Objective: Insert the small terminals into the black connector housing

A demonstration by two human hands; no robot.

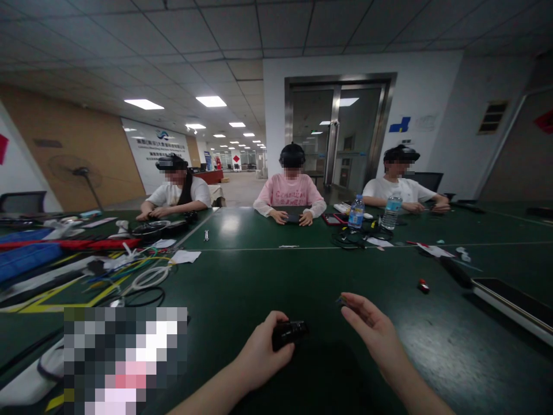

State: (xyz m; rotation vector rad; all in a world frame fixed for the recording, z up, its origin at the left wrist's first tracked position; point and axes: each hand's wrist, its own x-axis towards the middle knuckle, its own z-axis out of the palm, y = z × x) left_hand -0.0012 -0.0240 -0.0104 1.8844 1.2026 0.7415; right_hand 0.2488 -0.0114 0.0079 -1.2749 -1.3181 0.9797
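My left hand [270, 343] is wrapped round a small glossy black object [292, 332] just above the green tabletop [259, 282]. The object's kind is not clear; it has a few light marks on its far side. To the right, my right hand [369, 325] is raised, its thumb and index finger pinching a tiny dark bluish piece [340, 300], too small to name. A gap of bare table separates the two hands. Further right lies a small red and black item [423, 286].
Cables [149, 278], blue bins [30, 262] and papers [185, 257] crowd the left. Two water bottles [356, 212] stand at the far right among cords. A flat device [514, 305] lies near the right edge. Three people in headsets sit opposite; one is in pink [290, 193].
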